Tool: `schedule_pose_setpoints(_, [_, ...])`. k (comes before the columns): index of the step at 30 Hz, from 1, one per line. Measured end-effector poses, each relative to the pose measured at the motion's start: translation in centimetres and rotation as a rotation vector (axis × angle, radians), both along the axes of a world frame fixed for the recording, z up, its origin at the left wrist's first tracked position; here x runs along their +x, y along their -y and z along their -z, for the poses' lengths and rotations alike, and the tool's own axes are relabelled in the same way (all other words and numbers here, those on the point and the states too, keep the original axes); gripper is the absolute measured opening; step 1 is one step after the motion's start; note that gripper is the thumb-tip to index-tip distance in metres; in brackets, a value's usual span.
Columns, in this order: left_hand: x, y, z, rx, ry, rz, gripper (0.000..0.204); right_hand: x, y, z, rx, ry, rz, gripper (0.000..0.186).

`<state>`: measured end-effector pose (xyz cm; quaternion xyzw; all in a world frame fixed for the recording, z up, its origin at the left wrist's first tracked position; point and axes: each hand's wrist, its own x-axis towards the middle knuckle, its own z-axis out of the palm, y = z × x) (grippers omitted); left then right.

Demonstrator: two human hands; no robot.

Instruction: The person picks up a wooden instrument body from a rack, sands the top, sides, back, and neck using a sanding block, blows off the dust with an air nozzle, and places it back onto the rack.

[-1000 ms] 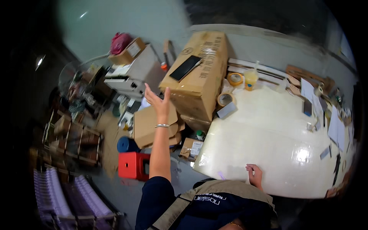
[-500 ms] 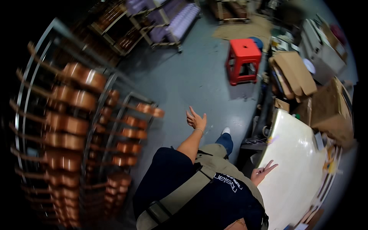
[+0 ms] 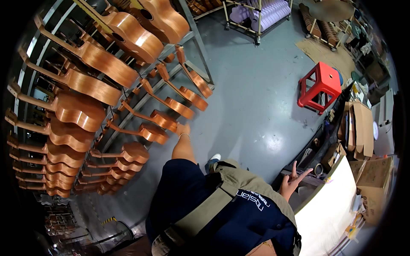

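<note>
My left hand (image 3: 183,129) is stretched out to the left, at the rounded end of a brown wooden ukulele (image 3: 163,121) on the lower rack row. Its fingers are blurred, and I cannot tell whether they touch the wood. Close by hang other ukuleles, one just below (image 3: 153,134) and one just above (image 3: 179,108), their necks pointing left. My right hand (image 3: 291,186) is held in the air beside a pale board (image 3: 329,209). Its fingers are spread, with nothing in them.
A metal rack (image 3: 200,55) holds larger glossy guitars (image 3: 134,36) in its upper row. A red plastic stool (image 3: 320,87) stands on the grey floor at the right. Cardboard boxes (image 3: 376,187) are piled beyond the board. Purple instrument bodies sit on a wheeled cart (image 3: 258,34) at the back.
My view has swung left, bringing the rack closer. My left hand has gone from mid-air over the floor to the lower row of ukuleles. The right hand remains spread near the board.
</note>
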<state>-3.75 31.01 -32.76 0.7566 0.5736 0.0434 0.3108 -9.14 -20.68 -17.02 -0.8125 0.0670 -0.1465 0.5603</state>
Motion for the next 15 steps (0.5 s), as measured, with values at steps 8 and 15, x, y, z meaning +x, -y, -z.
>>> schedule_pose_setpoints(8, [13.8,-16.7,-5.3,0.137,0.345,0.17,0.079,-1.5,-13.4,1.5,0.063,-0.144,0.185,0.085])
schedule_pose_setpoints(15, [16.0,-20.2,-6.8,-0.066,0.338,0.423,0.055,-4.2,-22.4,2.0,-0.017,-0.303,0.047,0.083])
